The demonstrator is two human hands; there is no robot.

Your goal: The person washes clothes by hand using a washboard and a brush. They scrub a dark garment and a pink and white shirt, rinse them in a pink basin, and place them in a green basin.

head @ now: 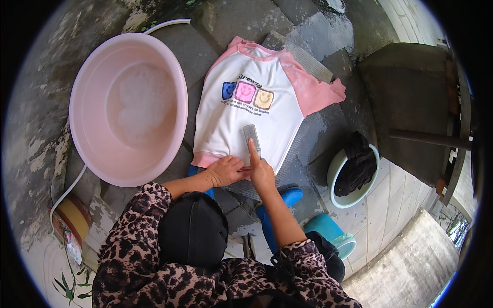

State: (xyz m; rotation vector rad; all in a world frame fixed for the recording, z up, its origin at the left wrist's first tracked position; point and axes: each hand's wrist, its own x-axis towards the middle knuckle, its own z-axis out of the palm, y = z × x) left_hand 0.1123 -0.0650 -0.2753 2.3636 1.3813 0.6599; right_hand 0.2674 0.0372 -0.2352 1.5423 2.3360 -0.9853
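A white raglan sweatshirt (215,127) with pink sleeves and three printed smiling squares lies spread out before me, collar away from me. Beneath it is a grey ribbed slab (308,61), showing at its edges. My left hand (227,170) grips the pink hem at the near end, its fingertips partly tucked out of sight. In my right hand (262,173) is a grey, clear-looking scrubbing brush (251,133), with the index finger stretched along its back. The brush rests on the lower front of the white cloth; its underside is hidden.
At left stands a large pink basin (88,115) of cloudy, sudsy water, close to the shirt. A white hose (167,24) runs behind it. On the right are a pale basin (332,181) with dark cloth (356,173), a turquoise bucket (323,227) and a dark slab (404,107).
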